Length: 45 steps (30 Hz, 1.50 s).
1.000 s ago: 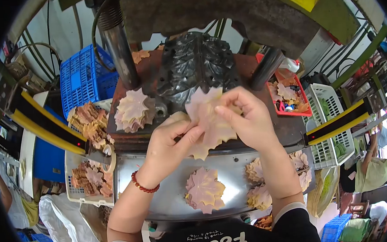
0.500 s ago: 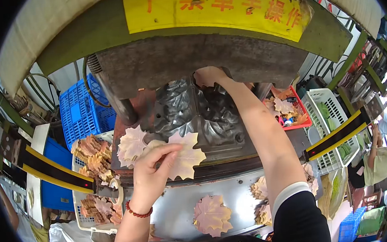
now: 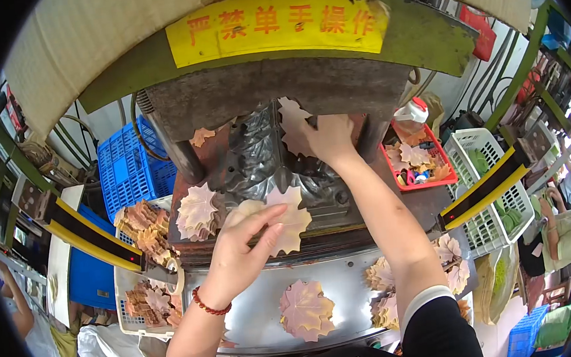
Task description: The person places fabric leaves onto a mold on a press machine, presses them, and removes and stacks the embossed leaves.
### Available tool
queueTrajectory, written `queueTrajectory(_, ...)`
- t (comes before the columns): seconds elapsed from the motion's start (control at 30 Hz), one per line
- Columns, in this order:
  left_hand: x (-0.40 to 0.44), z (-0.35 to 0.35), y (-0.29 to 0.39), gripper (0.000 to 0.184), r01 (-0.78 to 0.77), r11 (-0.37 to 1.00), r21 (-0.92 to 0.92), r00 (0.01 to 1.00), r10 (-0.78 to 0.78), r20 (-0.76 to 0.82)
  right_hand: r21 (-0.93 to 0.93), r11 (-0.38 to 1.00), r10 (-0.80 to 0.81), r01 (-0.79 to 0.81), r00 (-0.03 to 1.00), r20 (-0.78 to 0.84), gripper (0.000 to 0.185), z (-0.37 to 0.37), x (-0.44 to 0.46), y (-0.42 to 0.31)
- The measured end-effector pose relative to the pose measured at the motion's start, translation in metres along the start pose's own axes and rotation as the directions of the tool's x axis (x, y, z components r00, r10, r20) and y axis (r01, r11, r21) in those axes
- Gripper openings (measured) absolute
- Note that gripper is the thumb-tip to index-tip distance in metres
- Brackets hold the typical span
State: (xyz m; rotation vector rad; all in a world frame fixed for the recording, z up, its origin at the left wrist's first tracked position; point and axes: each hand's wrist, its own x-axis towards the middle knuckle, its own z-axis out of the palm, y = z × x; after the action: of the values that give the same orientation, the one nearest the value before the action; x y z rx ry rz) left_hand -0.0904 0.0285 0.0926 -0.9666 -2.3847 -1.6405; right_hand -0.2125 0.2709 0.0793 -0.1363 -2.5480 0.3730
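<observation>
Pinched between the thumb and fingers of my left hand [image 3: 243,250] is a pale pink and yellow maple leaf [image 3: 294,219], held in front of the dark metal mould [image 3: 254,144]. My right hand [image 3: 333,138] reaches under the press head [image 3: 258,90] and grips the edge of another maple leaf [image 3: 296,122], which lies against the right half of the mould. Its fingertips are partly hidden. A stack of leaves [image 3: 196,214] sits on the press bed left of my left hand. Another leaf pile [image 3: 306,310] rests on the metal shelf [image 3: 251,302] nearer me.
Light-barrier bars [image 3: 92,235] flank the press on both sides. Leaf-filled baskets [image 3: 124,305] stand at left, near a blue crate [image 3: 124,168]. A red tray [image 3: 452,177] and white baskets [image 3: 513,211] are at right. More leaves [image 3: 381,275] lie beside my right arm. A person [image 3: 566,227] is far right.
My right hand has brought its leaf down against the mould's right half, and that leaf now shows more fully. My left hand still pinches its leaf. The whole view has shifted.
</observation>
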Motion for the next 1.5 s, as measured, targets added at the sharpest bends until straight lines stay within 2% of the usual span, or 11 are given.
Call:
queueTrajectory(0.07, 0.011, 0.004, -0.001, 0.023, -0.183, 0.973, 0.140, 0.983, 0.182, 0.018, 0.133, 0.991, 0.006, 0.015, 0.988, -0.154, 0.040, -0.014, -0.005, 0.008)
queueTrajectory(0.1, 0.018, 0.009, 0.003, 0.025, -0.184, 0.973, 0.137, 0.983, 0.181, 0.040, 0.356, 0.935, 0.062, 0.003, 0.983, -0.172, 0.038, -0.022, -0.010, 0.012)
queueTrajectory(0.17, 0.039, 0.019, 0.013, 0.026, -0.283, 0.901, 0.327, 0.958, 0.281, 0.055, 0.734, 0.680, 0.178, 0.001, 0.970, -0.166, 0.034, -0.038, -0.027, 0.015)
queueTrajectory(0.3, 0.073, 0.045, -0.008, 0.029, -0.334, 0.552, 0.764, 0.912, 0.396, 0.112, 0.582, 0.811, 0.150, 0.053, 0.944, -0.294, 0.033, -0.074, -0.065, -0.006)
queueTrajectory(0.4, 0.069, 0.040, -0.004, 0.032, -0.218, 0.603, 0.767, 0.934, 0.356, -0.014, 0.623, 0.768, -0.016, 0.149, 0.977, -0.214, 0.029, -0.088, -0.086, -0.012)
queueTrajectory(0.53, 0.053, 0.010, -0.013, 0.031, -0.153, 0.693, 0.704, 0.913, 0.371, -0.167, 0.423, 0.870, -0.253, 0.254, 0.966, -0.060, 0.020, -0.080, -0.102, -0.012)
queueTrajectory(0.73, 0.009, -0.045, -0.053, 0.017, 0.121, 0.732, 0.671, 0.897, 0.209, -0.390, 0.317, 0.904, -0.290, 0.287, 0.956, -0.038, 0.016, -0.052, -0.100, -0.012)
queueTrajectory(0.93, -0.013, -0.065, -0.072, 0.015, 0.296, 0.590, 0.751, 0.931, -0.004, -0.364, 0.307, 0.899, -0.300, 0.311, 0.950, -0.084, 0.018, -0.060, -0.089, -0.031)
queueTrajectory(1.13, -0.006, -0.070, -0.081, 0.011, 0.301, 0.572, 0.763, 0.923, 0.026, -0.384, 0.426, 0.789, -0.480, 0.444, 0.877, -0.026, 0.016, -0.059, -0.073, -0.070)
queueTrajectory(1.27, -0.005, -0.069, -0.080, 0.011, 0.312, 0.592, 0.743, 0.914, 0.026, -0.405, 0.459, 0.779, -0.543, 0.427, 0.825, 0.153, 0.019, -0.036, -0.047, -0.098)
queueTrajectory(1.5, -0.002, -0.062, -0.069, 0.015, 0.259, 0.604, 0.754, 0.808, 0.293, -0.512, 0.261, 0.942, -0.320, 0.213, 0.806, 0.498, 0.029, 0.002, -0.012, -0.167)
